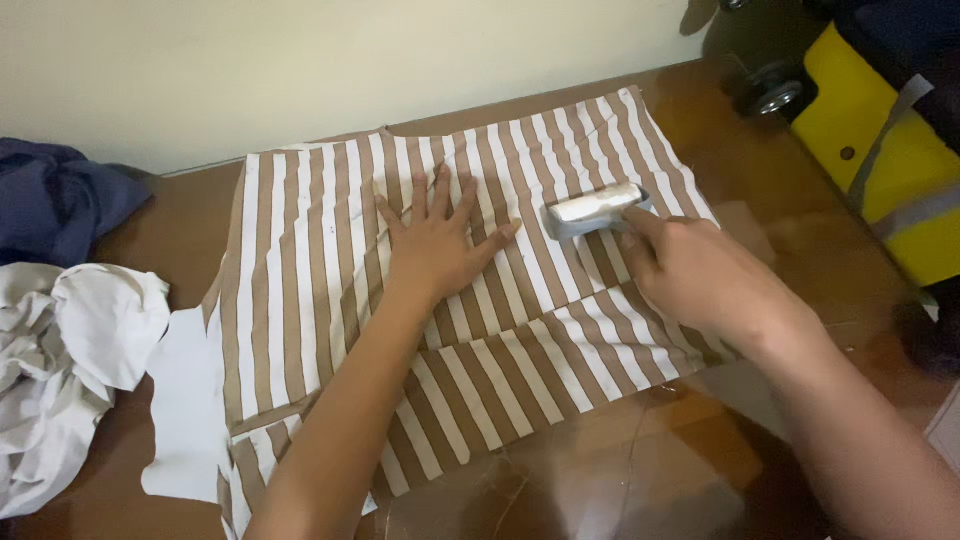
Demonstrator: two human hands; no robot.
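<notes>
The person is pressing the left hand (437, 240) flat, fingers spread, on a folded brown-and-white striped garment (330, 290) that is lying across the middle of the brown tabletop (780, 190). That hand is open and gripping nothing; it is only holding the cloth down. The right hand (700, 275) is closing its grip around the handle of a lint roller (597, 210), whose pale drum is resting on the stripes just to the right of the left hand's fingertips.

Judging from how things lie, the rolling looks to be partway along: the roller is sitting on the upper right part of the cloth, and nothing is showing which stripes have been covered. The lower flap and the left side are lying with small creases.

A crumpled white cloth (70, 370) is lying at the left edge of the tabletop, with a dark blue cloth (55, 195) behind it, both well apart from the hands. A yellow and grey bag (880, 150) is standing at the right, cut off by the frame.

The roller's handle is hidden inside the right hand, any lint is too fine to make out, and the garment's lower left corner is running out of view.
</notes>
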